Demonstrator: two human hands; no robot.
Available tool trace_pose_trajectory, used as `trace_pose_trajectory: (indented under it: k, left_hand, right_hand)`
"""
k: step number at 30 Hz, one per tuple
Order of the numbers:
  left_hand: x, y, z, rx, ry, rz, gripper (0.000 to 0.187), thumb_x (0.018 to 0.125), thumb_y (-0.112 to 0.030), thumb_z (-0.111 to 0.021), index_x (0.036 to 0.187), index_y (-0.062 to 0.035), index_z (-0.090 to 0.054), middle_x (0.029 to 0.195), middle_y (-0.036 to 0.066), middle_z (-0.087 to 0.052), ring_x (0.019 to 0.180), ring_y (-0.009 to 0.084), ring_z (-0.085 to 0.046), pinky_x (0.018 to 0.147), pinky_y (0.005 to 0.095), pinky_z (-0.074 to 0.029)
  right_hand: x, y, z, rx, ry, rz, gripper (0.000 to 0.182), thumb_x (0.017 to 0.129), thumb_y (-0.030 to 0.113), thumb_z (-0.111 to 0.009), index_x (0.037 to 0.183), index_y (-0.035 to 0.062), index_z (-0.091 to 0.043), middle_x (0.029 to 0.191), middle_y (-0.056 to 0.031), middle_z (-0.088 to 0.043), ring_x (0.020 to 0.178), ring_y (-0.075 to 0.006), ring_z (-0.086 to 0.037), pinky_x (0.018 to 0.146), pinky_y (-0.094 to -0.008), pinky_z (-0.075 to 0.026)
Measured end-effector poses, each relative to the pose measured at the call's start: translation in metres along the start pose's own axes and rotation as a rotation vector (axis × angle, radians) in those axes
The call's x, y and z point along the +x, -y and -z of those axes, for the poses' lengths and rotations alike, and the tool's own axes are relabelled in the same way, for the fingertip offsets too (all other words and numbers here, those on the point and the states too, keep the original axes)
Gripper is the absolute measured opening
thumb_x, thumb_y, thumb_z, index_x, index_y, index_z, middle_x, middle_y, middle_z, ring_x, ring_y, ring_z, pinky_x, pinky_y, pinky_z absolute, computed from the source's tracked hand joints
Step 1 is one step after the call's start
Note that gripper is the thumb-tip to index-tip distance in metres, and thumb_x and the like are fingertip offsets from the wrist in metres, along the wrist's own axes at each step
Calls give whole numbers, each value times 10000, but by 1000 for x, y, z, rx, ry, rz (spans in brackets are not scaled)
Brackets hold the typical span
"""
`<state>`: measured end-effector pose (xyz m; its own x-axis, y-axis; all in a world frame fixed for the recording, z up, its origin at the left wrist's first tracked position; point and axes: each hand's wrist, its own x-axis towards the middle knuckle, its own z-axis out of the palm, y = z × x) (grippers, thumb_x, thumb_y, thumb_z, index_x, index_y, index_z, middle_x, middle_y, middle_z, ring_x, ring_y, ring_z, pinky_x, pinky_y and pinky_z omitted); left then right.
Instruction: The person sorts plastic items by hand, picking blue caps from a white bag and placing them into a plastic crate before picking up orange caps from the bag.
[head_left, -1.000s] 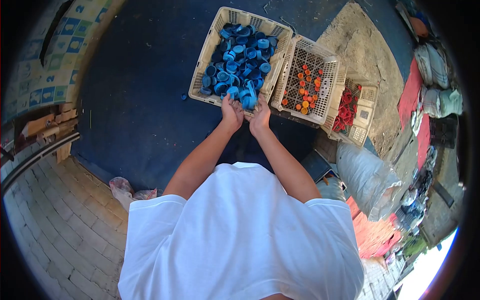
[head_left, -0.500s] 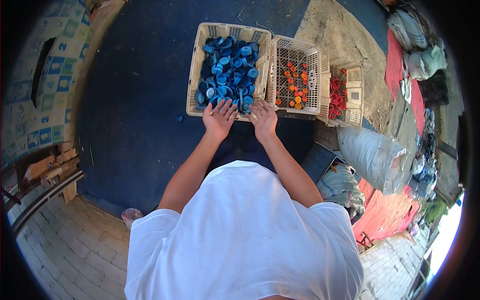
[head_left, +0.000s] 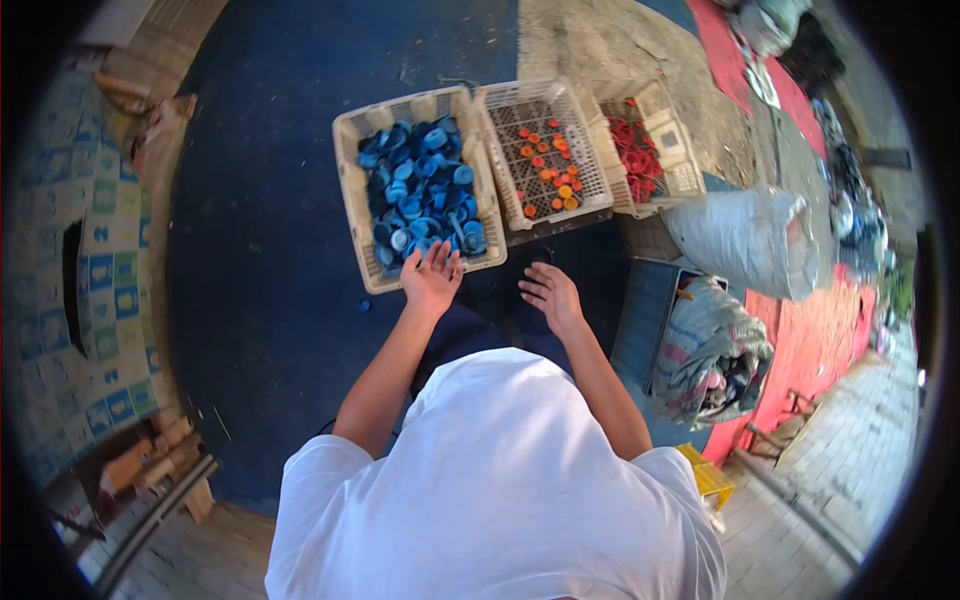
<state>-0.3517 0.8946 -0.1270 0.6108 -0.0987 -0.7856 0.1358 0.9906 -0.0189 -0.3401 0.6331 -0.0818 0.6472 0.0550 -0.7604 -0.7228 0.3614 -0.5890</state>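
Note:
My left hand is open with the palm turned up, its fingertips over the near rim of a cream plastic crate. Many blue plastic caps fill that crate. To the right of its near corner, my right hand hangs in the air, fingers spread and holding nothing. Beside the first crate stands a second cream crate with scattered orange caps on its grid bottom. A third crate, further right, contains red ring-like pieces.
A dark blue floor sheet surrounds the crates, with a loose blue cap on it. At the right lie a big white sack and a striped sack. A yellow plastic stool-like object is by my right side.
The view has turned, so the crates appear further left and tilted. My right hand has drawn away from the blue-cap crate toward the right, and my hands are wider apart.

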Motion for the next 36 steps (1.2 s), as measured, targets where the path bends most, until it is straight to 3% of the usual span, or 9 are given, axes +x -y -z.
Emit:
trace_pose_trajectory:
  k: [5,9,12,15,19,26,31,36]
  left_hand:
    - [27,16,-8,89,32,113,404,963,-359,-567,1210,-44,-620,1169,95,-686,1063,299,-642,903,448,-514]
    - [44,47,-38,225,7,190,384,966,-376,-562,1157,-54,-645,1132,88,-696,1021,286,-654,892,449,-513]
    - [52,82,-64,328,41,223,398,956,-390,-564,1169,-64,-646,1147,81,-703,1026,272,-659,878,437,-509]
    - [59,132,-95,347,16,211,412,936,-394,-573,1177,-68,-645,1069,64,-716,959,277,-670,860,415,-503]
    - [67,215,-125,453,-14,248,413,933,-400,-577,1169,-72,-654,1088,69,-711,981,268,-660,854,411,-500]
    - [61,371,-165,675,75,473,412,943,-407,-565,1164,-76,-671,1114,76,-715,1007,265,-658,893,433,-491]
    - [69,432,-193,700,122,536,397,943,-394,-565,1152,-77,-683,1100,63,-723,1017,256,-661,928,431,-475]
    - [98,483,-219,747,99,576,398,940,-392,-559,1147,-76,-685,1089,65,-724,1011,256,-663,919,431,-484]
  right_hand:
    - [-23,10,67,-55,-199,146,296,1003,259,-559,1206,58,-639,1129,-117,-710,968,-232,-705,824,-360,-557]
    - [-44,19,116,75,-326,236,233,976,251,-588,1124,99,-683,1040,-95,-747,854,-186,-719,766,-304,-532]
    - [-52,20,152,165,-381,200,227,977,259,-587,1109,103,-685,1061,-101,-751,859,-188,-721,759,-311,-527]
    - [-55,25,190,185,-414,196,251,984,274,-585,1130,95,-684,1089,-117,-746,870,-192,-717,763,-315,-521]
    - [-64,36,249,218,-462,212,282,992,260,-569,1186,83,-670,1118,-110,-732,907,-199,-704,795,-327,-516]
    - [-81,46,382,194,-613,274,254,982,244,-582,1150,87,-690,1088,-77,-731,884,-175,-690,766,-311,-516]
    - [-101,67,454,314,-776,327,248,972,244,-600,1141,90,-695,1028,-55,-739,804,-140,-673,722,-288,-503]
    - [-97,94,482,380,-880,378,242,975,243,-614,1132,79,-699,1018,-52,-739,788,-134,-662,710,-275,-490]
